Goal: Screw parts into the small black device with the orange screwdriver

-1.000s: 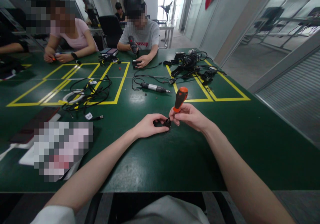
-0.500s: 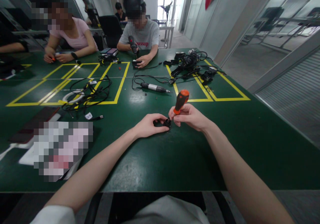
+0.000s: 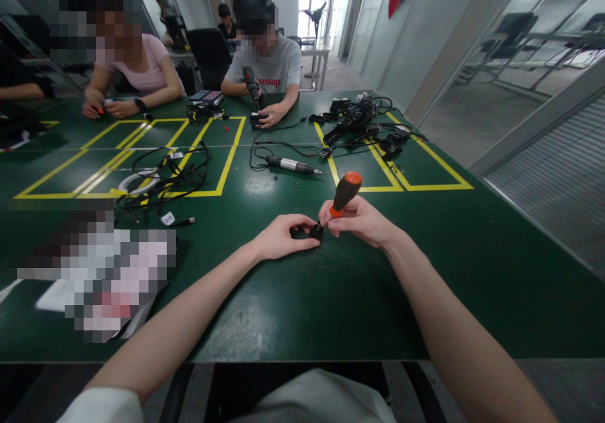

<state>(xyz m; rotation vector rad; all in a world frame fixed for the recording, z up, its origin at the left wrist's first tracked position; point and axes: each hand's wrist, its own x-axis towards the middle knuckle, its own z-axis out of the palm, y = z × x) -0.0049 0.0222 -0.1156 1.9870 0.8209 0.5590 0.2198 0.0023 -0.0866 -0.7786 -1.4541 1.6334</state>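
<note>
On the green table, my left hand pinches a small black part between thumb and fingers. My right hand is closed on a screwdriver with a black and orange handle, which leans to the right with its butt end up. Its lower end is at the black part, where the fingers of both hands come close together; the tip is too small to make out. Beyond my hands lies a silver and black pen-shaped electric tool with a cable.
Black cables are heaped at the back right, and more cables lie on the left. A blurred pink item is at the near left. Across the table, a person holds a power driver; another person sits left.
The screwdriver's handle has tipped slightly further to the right. My left hand and the black part have hardly moved.
</note>
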